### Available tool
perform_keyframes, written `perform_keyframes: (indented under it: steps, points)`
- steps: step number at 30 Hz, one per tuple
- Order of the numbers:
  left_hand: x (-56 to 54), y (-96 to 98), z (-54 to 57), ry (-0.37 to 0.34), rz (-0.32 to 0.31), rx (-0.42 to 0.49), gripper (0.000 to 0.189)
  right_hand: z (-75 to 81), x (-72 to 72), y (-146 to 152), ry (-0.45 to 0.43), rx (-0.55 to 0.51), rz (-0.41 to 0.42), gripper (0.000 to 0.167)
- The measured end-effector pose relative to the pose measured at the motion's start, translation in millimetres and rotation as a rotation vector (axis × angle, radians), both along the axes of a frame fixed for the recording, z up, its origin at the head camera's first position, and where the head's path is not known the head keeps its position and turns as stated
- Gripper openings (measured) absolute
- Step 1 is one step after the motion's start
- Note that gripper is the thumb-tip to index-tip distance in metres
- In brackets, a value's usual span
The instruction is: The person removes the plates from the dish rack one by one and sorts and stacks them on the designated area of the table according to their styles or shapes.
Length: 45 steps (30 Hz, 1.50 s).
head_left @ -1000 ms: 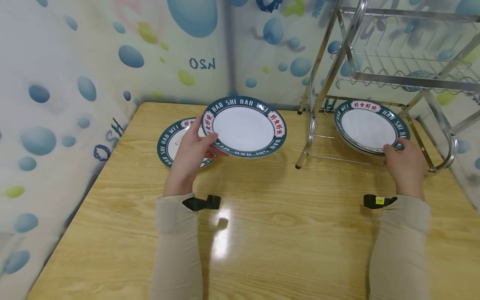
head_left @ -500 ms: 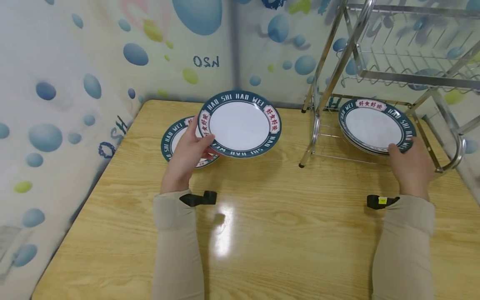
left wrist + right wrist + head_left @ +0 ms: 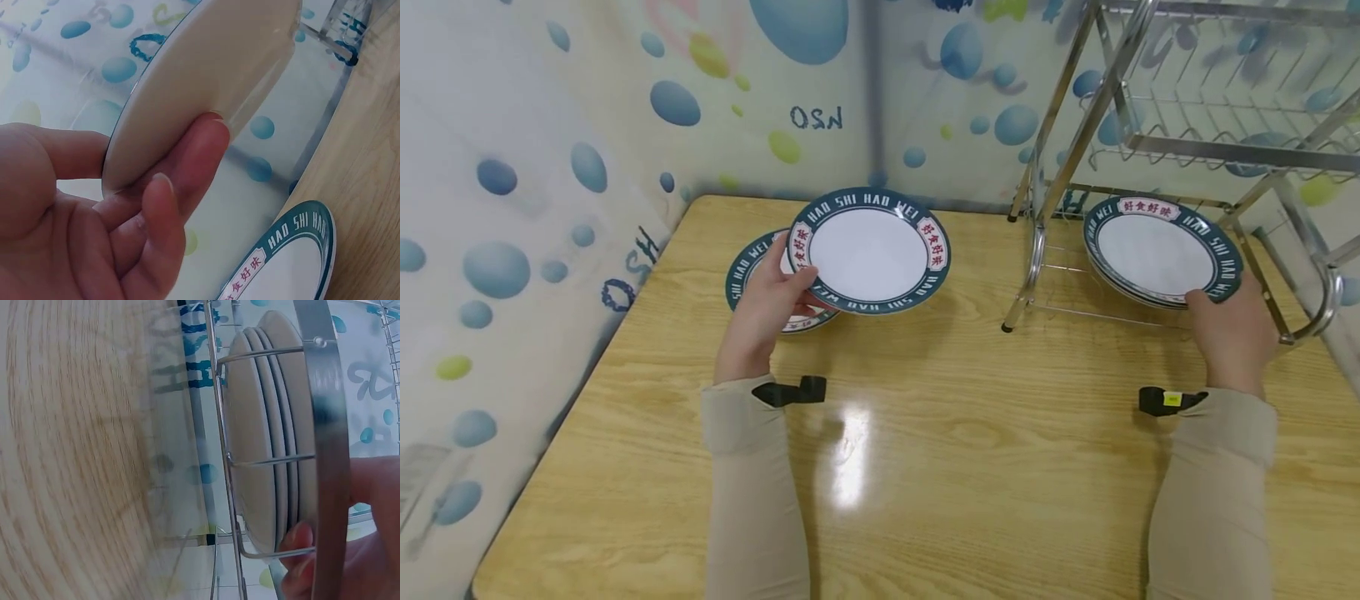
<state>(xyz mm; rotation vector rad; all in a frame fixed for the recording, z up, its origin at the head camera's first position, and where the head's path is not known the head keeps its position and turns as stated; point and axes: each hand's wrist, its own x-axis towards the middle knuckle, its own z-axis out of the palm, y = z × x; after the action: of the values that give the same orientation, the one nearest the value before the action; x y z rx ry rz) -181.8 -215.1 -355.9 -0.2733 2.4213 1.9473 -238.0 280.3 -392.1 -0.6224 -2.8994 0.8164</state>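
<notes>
My left hand (image 3: 763,304) grips a white plate (image 3: 868,254) with a dark green lettered rim, thumb on the rim and fingers underneath. The left wrist view shows this plate's pale underside (image 3: 206,69), raised and tilted. Behind and below it, a matching plate (image 3: 747,260) lies on the table, partly covered by hand and plate. On the right, my right hand (image 3: 1236,333) pinches the near right rim of the top plate (image 3: 1157,250) of a stack in the rack's lower tier. Seen edge-on in the right wrist view, the stacked plates (image 3: 253,437) have fingertips (image 3: 299,537) at their rims.
A metal dish rack (image 3: 1033,250) stands at the back right, its wire upper tier (image 3: 1225,150) overhanging the stack. One steel bar (image 3: 328,412) runs between the right wrist camera and the plates. A patterned wall (image 3: 880,100) borders the wooden table (image 3: 962,467) behind and at left.
My left hand has shifted its plate slightly left, further over the plate on the table. The right hand stays at the stack's rim. The head view has turned a little.
</notes>
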Motion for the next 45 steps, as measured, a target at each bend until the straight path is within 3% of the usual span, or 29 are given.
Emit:
perform_keyframes:
  steps: [8,23,31,41,45]
  points:
    - [0.0,-7.6,-1.9,-0.050,0.054,-0.021,0.060,-4.0,-1.4,2,0.020,-0.003,-0.028,0.069]
    - [-1.8,-17.1,-12.8,-0.063,0.121,-0.065,0.057,-3.7,-1.5,0,0.007,-0.040,-0.048,0.070]
    - [-4.5,-21.3,-18.5,-0.106,0.149,-0.103,0.059,-2.5,-0.8,6,-0.059,-0.040,-0.041,0.078]
    - [-3.9,-27.1,-21.3,-0.110,0.177,-0.072,0.058,-1.5,1.1,9,-0.048,-0.045,-0.008,0.056]
    - [-3.0,-27.7,-23.4,-0.096,0.184,-0.069,0.055,-2.2,1.1,9,-0.049,-0.029,0.014,0.055]
